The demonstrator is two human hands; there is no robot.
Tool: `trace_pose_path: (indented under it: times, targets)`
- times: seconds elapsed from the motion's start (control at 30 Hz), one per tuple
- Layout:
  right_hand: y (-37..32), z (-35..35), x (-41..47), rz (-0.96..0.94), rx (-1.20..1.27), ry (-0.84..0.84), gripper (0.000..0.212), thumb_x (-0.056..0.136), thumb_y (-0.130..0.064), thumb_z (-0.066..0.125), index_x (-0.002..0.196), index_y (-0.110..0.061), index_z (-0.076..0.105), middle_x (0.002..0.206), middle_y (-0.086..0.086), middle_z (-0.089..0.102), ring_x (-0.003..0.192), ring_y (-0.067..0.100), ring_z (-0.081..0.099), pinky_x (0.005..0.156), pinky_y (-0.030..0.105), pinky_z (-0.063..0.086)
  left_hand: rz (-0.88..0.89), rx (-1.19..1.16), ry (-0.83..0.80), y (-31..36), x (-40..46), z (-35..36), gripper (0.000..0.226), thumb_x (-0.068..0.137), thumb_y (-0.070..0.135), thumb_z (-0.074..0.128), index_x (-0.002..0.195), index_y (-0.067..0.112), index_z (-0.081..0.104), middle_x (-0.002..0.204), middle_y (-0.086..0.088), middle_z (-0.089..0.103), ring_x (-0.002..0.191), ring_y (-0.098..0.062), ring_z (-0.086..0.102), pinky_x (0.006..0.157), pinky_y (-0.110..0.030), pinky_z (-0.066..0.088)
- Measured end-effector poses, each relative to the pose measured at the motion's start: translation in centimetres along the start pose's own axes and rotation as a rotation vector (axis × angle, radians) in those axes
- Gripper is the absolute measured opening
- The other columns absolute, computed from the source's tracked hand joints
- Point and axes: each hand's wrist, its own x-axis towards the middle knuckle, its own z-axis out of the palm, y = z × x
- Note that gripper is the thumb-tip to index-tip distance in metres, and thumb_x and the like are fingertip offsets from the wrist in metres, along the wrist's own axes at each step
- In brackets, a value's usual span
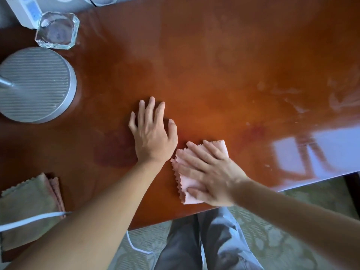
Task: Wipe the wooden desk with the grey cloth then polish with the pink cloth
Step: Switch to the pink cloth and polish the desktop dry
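My right hand (211, 172) lies flat on the pink cloth (196, 172), fingers straight and slightly spread, pressing it onto the wooden worktop (214, 75) near the front edge. The cloth is folded, with zigzag edges showing left of and beyond my fingers. My left hand (153, 131) rests palm down on bare wood just left of and beyond the cloth, fingers straight and fanned, holding nothing. The two hands are close; can't tell if the left wrist touches the cloth corner.

The grey cloth (27, 199) sits folded at the front left corner of the worktop, well apart from both hands, partly under my left forearm. A pinkish cloth edge (57, 191) peeks from beneath its right side. A white cable (29, 219) runs across it.

Far left: a round ribbed grey lamp base (37, 84), and beyond it a clear glass ashtray-like dish (57, 30) beside a white power strip (23, 10).

The wood shows smeary streaks on the right side and a bright window reflection at the right front edge. Grey trousers (210, 244) and patterned floor (292, 221) are visible below the edge.
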Motion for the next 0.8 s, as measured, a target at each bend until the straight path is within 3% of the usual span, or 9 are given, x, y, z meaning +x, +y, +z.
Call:
trace_pose_path:
  times: [0.1,0.2,0.27,0.5,0.63,0.8]
  targets:
    - [5.3,-1.4,2.3,0.097,-0.031,0.01,0.071,0.102,-0.063,0.011,0.163,-0.029,0.0,0.17,0.002,0.002,0.157,0.029,-0.002,0.126,0.053,0.001,0.034,0.021,-0.011,-0.2,0.0,0.0,0.056,0.095,0.041,0.042,0.145,0.02,0.053,0.162,-0.006,0.039,0.154,-0.031,0.023,0.122,-0.054,0.014]
    - [8.2,-3.0,4.1,0.355,0.029,0.059,0.071,0.1,-0.06,0.008,0.164,-0.03,0.005,0.172,0.001,0.008,0.158,0.028,0.0,0.126,0.052,0.001,0.034,0.032,-0.018,-0.1,0.0,0.0,0.056,0.093,0.042,0.041,0.145,0.023,0.053,0.162,-0.004,0.038,0.155,-0.031,0.022,0.121,-0.056,0.013]
    - [7.2,-3.0,4.2,0.414,0.056,0.094,0.071,0.101,-0.058,0.011,0.165,-0.027,0.008,0.171,0.002,0.012,0.158,0.031,0.004,0.126,0.054,0.002,0.034,0.037,-0.02,-0.1,0.0,0.0,0.056,0.093,0.042,0.041,0.145,0.023,0.053,0.162,-0.004,0.038,0.155,-0.032,0.022,0.121,-0.056,0.014]
    - [0.4,0.8,-4.8,0.298,0.104,0.115,0.069,0.103,-0.057,0.028,0.163,-0.024,0.021,0.169,0.004,0.02,0.157,0.033,0.014,0.125,0.056,0.01,0.1,0.037,-0.047,0.0,-0.2,-0.5,0.057,0.093,0.04,0.044,0.147,0.023,0.051,0.164,-0.006,0.034,0.154,-0.033,0.024,0.12,-0.058,0.014]
    - [3.5,0.2,-4.1,0.252,0.086,0.053,0.068,0.103,-0.058,0.025,0.164,-0.028,0.016,0.17,0.003,0.015,0.157,0.032,0.009,0.125,0.055,0.008,0.274,0.083,-0.073,1.8,-0.2,-0.1,0.056,0.096,0.04,0.044,0.15,0.024,0.046,0.165,-0.007,0.032,0.153,-0.032,0.026,0.12,-0.058,0.016]
    - [9.7,-2.5,0.4,0.416,0.045,0.061,0.07,0.101,-0.058,0.016,0.164,-0.027,0.015,0.17,0.004,0.019,0.157,0.031,0.01,0.126,0.053,0.008,0.253,0.148,-0.174,4.8,0.3,1.4,0.058,0.101,0.046,0.029,0.157,0.03,0.035,0.169,-0.005,0.023,0.157,-0.027,0.015,0.122,-0.056,0.012]
